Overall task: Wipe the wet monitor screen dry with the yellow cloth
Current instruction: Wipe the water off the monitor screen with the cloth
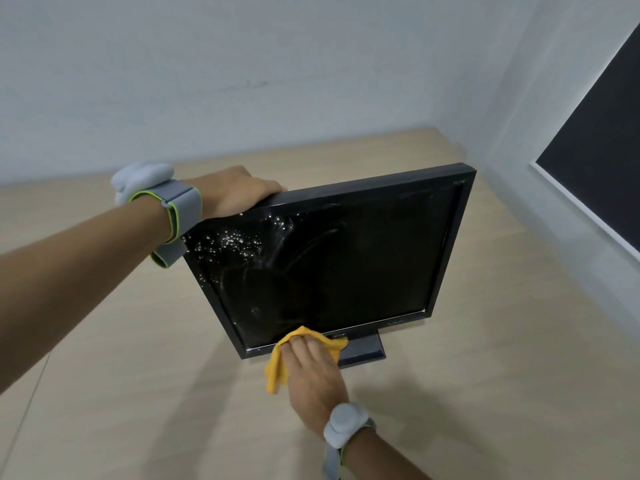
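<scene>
Head view. Item: black flat-panel monitor [332, 258], tilted back on its stand on pale wood bench [485, 375]; rigid, glass prob. fragile, droplets upper-left.
Left hand [239, 194] grips top-left corner, steadying it.
Right hand [311, 368], fingers straight, presses soft yellow cloth [277, 365] on lower bezel.
Light, limp cloth; wipe w/ gentle pressure.

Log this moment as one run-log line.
left hand: grips monitor top corner | right hand: presses yellow cloth on lower screen edge | droplets: upper left, unwiped
</scene>
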Action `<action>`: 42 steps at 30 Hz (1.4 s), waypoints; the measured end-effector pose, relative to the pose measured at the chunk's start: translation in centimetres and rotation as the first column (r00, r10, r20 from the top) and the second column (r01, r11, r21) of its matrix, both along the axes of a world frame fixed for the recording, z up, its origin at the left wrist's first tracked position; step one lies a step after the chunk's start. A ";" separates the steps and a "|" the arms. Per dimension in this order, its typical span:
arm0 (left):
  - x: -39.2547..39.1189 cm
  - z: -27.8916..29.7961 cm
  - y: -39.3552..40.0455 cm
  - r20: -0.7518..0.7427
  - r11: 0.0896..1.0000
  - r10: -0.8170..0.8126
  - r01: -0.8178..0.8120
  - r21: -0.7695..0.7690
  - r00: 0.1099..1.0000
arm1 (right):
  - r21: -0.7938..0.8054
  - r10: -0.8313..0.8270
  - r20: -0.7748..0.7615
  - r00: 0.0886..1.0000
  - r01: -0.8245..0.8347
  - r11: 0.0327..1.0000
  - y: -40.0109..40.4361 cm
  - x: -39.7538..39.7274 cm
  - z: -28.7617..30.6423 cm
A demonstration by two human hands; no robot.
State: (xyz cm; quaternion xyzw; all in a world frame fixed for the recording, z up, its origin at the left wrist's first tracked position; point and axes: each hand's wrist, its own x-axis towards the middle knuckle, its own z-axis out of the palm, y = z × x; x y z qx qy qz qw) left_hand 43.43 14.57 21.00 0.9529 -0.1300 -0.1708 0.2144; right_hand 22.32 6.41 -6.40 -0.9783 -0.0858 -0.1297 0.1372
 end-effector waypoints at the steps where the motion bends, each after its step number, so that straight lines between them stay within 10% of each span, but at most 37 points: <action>1: 0.0 0.0 0.1 -0.002 1.000 0.011 -0.011 0.003 1.000 | -0.004 0.028 -0.016 0.999 -0.028 1.000 0.5 0.2 0.2; 14: -0.5 1.0 -0.1 -0.040 0.997 -0.072 0.073 0.029 0.997 | -0.206 -0.248 0.037 0.968 0.250 0.946 -17.7 -2.1 1.2; 31: 0.3 0.2 0.0 -0.025 1.000 -0.025 0.025 0.005 0.999 | -0.032 0.145 -0.096 0.985 -0.149 0.988 4.7 1.2 -0.1; 42: 0.4 0.0 0.3 -0.015 1.000 -0.020 0.020 0.011 1.000 | -0.079 -0.009 0.065 0.998 0.014 0.997 -5.0 0.2 -1.1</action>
